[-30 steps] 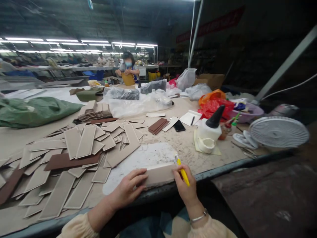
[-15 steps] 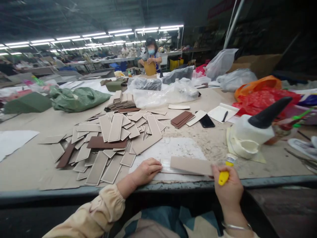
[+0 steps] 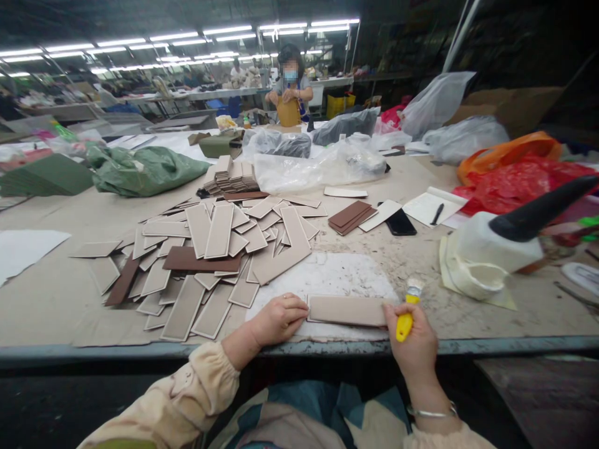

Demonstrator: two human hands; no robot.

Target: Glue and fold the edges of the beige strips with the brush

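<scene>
Near the table edge, a beige rectangular panel [image 3: 349, 310] lies over a slightly larger pale-rimmed piece on a white sheet [image 3: 327, 271]. My left hand [image 3: 282, 318] has its fingers pressed together at the left end of the pieces, pinching that edge. At the other end, my right hand [image 3: 412, 340] pinches the beige panel's right corner between thumb and fingertips. The same hand also keeps a yellow-handled brush [image 3: 405, 319] in its grip, bristles pointing up and away. To the left spreads a loose heap of similar beige panels [image 3: 218, 231], with a few brown panels [image 3: 201, 259] among them.
A white glue container [image 3: 491, 249] with a black spout stands at right. Beyond lie brown pieces [image 3: 350, 216], a phone [image 3: 400, 222], a pen [image 3: 437, 214] and plastic bags [image 3: 318, 171]. A green bag [image 3: 145, 171] lies back left. Across the table is a masked person [image 3: 290, 93].
The beige panel, earlier tilted with its right end raised, now rests flat over the lower piece. My right hand has moved left and in with it. The view has shifted slightly.
</scene>
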